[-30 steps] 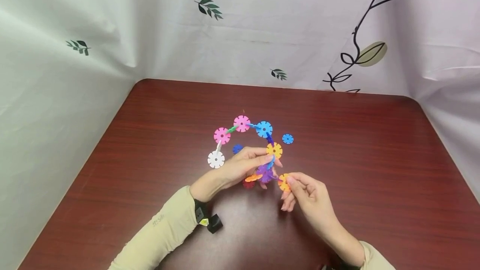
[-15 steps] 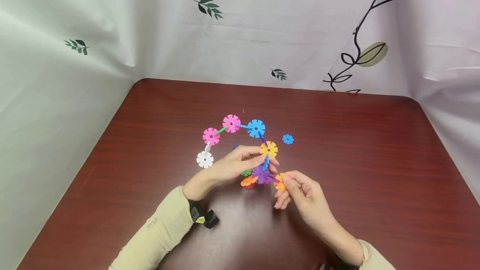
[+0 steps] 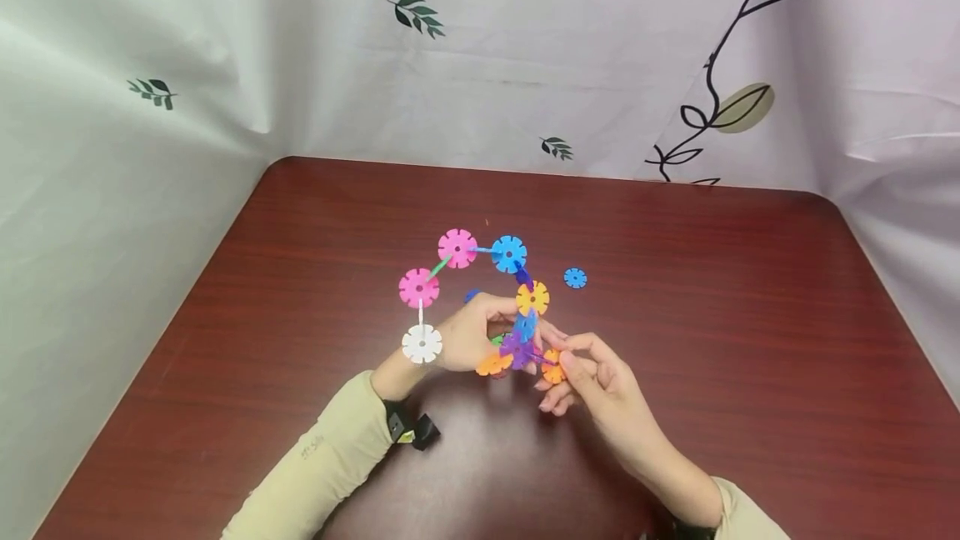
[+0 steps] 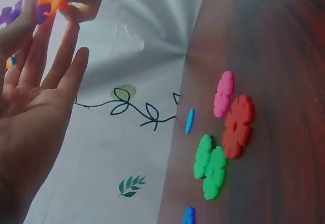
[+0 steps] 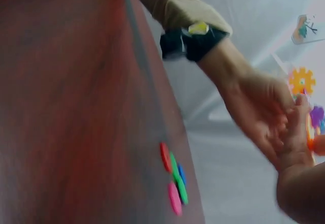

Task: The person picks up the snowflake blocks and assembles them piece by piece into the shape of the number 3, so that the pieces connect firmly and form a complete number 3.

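A curved chain of slotted plastic snowflake discs (image 3: 453, 238) is held up over the table, with white, pink, green, blue and yellow pieces joined edge to edge. My left hand (image 3: 468, 330) is behind its lower right part, where the thumb presses a purple disc (image 4: 18, 13) against the fingers. My right hand (image 3: 615, 398) pinches an orange disc (image 3: 552, 367) at the lower right end, joined to the purple disc by a thin purple piece. Another orange disc (image 3: 493, 366) sticks out to the left. The white disc (image 3: 422, 343) overlaps my left wrist in the head view.
Loose discs lie on the brown table (image 3: 300, 273): a blue disc (image 3: 575, 277) right of the chain, plus pink (image 4: 224, 94), red (image 4: 237, 127), green (image 4: 215, 173) and blue (image 4: 190, 121) ones under the hands. A white curtain (image 3: 480, 65) hangs behind.
The chain has shifted left and turned, so the white disc sits lower. My left thumb has moved from beside the yellow disc to behind the chain. My right hand has come slightly left, still pinching the orange disc.
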Tool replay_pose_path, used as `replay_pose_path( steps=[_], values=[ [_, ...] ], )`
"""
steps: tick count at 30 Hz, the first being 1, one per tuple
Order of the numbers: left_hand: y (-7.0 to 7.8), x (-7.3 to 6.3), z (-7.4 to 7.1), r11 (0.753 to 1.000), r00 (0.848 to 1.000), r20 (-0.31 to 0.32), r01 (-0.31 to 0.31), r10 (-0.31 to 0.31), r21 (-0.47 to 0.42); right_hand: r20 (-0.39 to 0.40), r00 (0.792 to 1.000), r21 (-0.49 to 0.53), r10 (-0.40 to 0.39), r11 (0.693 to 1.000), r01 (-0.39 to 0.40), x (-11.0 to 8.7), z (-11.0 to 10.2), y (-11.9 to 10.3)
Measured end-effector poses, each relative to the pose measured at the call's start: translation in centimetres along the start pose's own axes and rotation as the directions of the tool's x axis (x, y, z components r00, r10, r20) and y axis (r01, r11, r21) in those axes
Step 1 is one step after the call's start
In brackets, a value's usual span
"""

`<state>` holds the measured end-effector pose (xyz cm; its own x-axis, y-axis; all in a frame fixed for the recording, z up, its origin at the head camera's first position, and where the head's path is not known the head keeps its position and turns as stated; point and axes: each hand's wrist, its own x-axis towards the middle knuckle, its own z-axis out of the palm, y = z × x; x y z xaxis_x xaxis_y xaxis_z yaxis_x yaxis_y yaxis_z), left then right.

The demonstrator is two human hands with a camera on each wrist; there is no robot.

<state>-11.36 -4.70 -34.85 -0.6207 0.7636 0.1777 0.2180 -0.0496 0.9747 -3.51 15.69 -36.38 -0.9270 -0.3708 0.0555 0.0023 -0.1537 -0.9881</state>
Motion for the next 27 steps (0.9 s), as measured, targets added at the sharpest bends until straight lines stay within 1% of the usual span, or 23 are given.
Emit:
replay_pose_path(
  steps=[2, 3, 4, 5, 6, 7, 8, 9, 10, 12, 13, 14, 15, 16, 18, 20, 22, 25, 27],
  values=[
    [0.0, -0.1, -0.2, 0.998, 0.999, 0.005, -0.035, 0.035, -0.054, -0.03, 0.999, -0.103, 0.041, 0.994, -0.044, 0.5, -0.5, -0.3],
    [0.0, -0.2, -0.3, 0.996, 0.999, 0.01, -0.047, 0.048, -0.07, -0.056, 0.996, -0.173, 0.065, 0.982, -0.074, 0.9, -0.9, -0.4],
    [0.0, -0.2, -0.4, 0.995, 0.998, 0.017, -0.061, 0.063, -0.079, -0.081, 0.993, -0.259, 0.086, 0.96, -0.104, 1.4, -1.4, -0.4],
    [0.0, -0.2, -0.5, 0.993, 0.997, 0.027, -0.072, 0.075, -0.091, -0.099, 0.99, -0.351, 0.101, 0.927, -0.13, 1.9, -1.8, -0.3],
    [-0.1, -0.2, -0.6, 0.992, 0.996, 0.034, -0.084, 0.087, -0.093, -0.11, 0.988, -0.454, 0.111, 0.878, -0.149, 2.5, -2.3, -0.2],
    [-0.1, -0.2, -0.7, 0.991, 0.996, 0.034, -0.084, 0.088, -0.1, -0.112, 0.986, -0.556, 0.123, 0.815, -0.164, 3.1, -2.6, 0.0],
    [-0.1, -0.2, -0.7, 0.991, 0.996, 0.031, -0.081, 0.085, -0.103, -0.101, 0.985, -0.652, 0.137, 0.739, -0.17, 3.7, -2.9, 0.3],
    [0.0, -0.2, -0.6, 0.992, 0.997, 0.027, -0.072, 0.075, -0.103, -0.084, 0.986, -0.738, 0.142, 0.656, -0.157, 4.2, -3.1, 0.6],
    [-0.1, -0.2, -0.6, 0.993, 0.997, 0.023, -0.068, 0.071, -0.098, -0.054, 0.988, -0.813, 0.145, 0.568, -0.128, 4.7, -3.1, 0.9],
    [-0.1, -0.3, -0.5, 0.993, 0.998, 0.022, -0.059, 0.062, -0.103, -0.011, 0.987, -0.907, 0.157, 0.414, -0.076, 5.4, -2.9, 1.3],
    [-0.1, -0.3, -0.5, 0.992, 0.998, 0.028, -0.055, 0.059, -0.112, -0.001, 0.986, -0.933, 0.165, 0.354, -0.06, 5.6, -2.7, 1.5],
    [-0.1, -0.3, -0.5, 0.992, 0.997, 0.036, -0.058, 0.063, -0.114, 0.004, 0.985, -0.95, 0.173, 0.307, -0.05, 5.8, -2.5, 1.5],
    [-0.2, -0.3, -0.5, 0.991, 0.997, 0.039, -0.059, 0.064, -0.117, 0.011, 0.984, -0.962, 0.179, 0.269, -0.038, 5.9, -2.3, 1.6],
    [-0.2, -0.2, -0.5, 0.99, 0.997, 0.045, -0.063, 0.069, -0.128, 0.016, 0.981, -0.969, 0.191, 0.247, -0.033, 6.1, -2.1, 1.6],
    [-0.3, -0.2, -0.6, 0.988, 0.995, 0.05, -0.077, 0.084, -0.138, 0.021, 0.974, -0.974, 0.225, 0.224, -0.031, 6.2, -1.7, 1.6],
    [-0.5, -0.2, -0.7, 0.985, 0.994, 0.051, -0.092, 0.1, -0.146, 0.032, 0.967, -0.978, 0.255, 0.208, -0.022, 6.3, -1.4, 1.7],
    [-0.7, -0.1, -0.9, 0.984, 0.988, 0.056, -0.133, 0.141, -0.119, 0.041, 0.96, -0.978, 0.278, 0.208, -0.019, 6.3, -1.2, 1.8],
    [-1.1, 0.0, -1.0, 0.976, 0.975, 0.068, -0.206, 0.211, -0.074, 0.044, 0.962, -0.977, 0.269, 0.211, -0.014, 6.3, -1.2, 2.0],
    [-1.3, 0.1, -1.1, 0.967, 0.965, 0.08, -0.246, 0.251, -0.058, 0.039, 0.963, -0.974, 0.266, 0.224, -0.022, 6.3, -1.3, 2.0]
  ],
)
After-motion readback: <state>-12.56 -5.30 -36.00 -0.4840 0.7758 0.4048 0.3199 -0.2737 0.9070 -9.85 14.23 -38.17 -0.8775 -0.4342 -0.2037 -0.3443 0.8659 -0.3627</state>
